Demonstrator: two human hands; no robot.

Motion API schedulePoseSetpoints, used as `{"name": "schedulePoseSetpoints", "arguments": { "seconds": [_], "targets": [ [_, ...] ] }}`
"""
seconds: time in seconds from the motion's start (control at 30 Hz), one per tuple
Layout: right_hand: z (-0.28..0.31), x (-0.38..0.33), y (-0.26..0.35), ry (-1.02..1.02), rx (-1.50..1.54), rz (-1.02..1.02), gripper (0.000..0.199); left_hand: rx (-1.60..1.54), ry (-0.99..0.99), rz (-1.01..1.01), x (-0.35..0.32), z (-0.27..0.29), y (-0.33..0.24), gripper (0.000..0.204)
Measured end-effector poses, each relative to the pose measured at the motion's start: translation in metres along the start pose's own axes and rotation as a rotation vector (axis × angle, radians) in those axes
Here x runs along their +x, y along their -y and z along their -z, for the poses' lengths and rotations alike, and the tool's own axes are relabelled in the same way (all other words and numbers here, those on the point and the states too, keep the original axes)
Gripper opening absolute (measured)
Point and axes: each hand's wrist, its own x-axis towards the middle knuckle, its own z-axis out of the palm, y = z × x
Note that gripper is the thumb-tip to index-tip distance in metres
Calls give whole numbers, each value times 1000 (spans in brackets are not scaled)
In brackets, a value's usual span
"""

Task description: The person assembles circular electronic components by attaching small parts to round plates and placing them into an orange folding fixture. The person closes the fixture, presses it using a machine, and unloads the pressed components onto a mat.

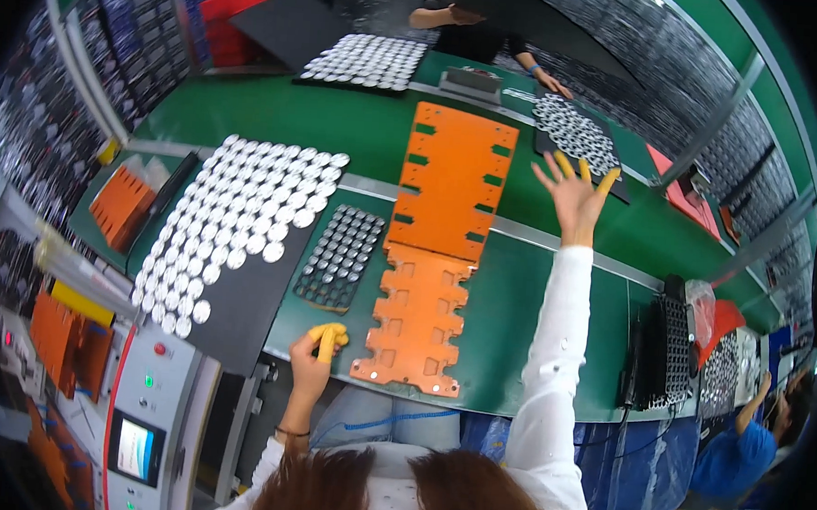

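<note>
While my right hand reaches, fingers spread, toward one o'clock, my left hand should stay curled by the orange plate on the worktop.

A single head-worn fisheye view looks steeply down from above the person's own hair at the lower edge, facing across the green worktable toward the upper frame, edges bending outward.

I'm at a factory assembly line. A green workbench carries trays of silver cylindrical cells at ten o'clock and orange fixture plates at twelve. A control panel sits at seven o'clock.
</note>
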Motion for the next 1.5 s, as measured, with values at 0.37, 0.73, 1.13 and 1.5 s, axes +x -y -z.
{"name": "schedulePoseSetpoints", "arguments": {
  "seconds": [0.37, 0.73, 1.13, 1.5],
  "targets": [
    [-6, 158, 123, -365, -155, 210, 37, 76, 9, -38, 18, -33, 6, 23],
    [-18, 4, 145, -328, -359, 736, 14, 67, -31, -79, 23, -47, 9, 33],
    [-64, -338, 64, -705, -44, 579, 29, 57, 5, -80, 9, -42, 12, 32],
    [-24, -415, 6, -853, 37, 560, 30, -12, 48, -78, 1, -41, 10, 33]
  ]
}}
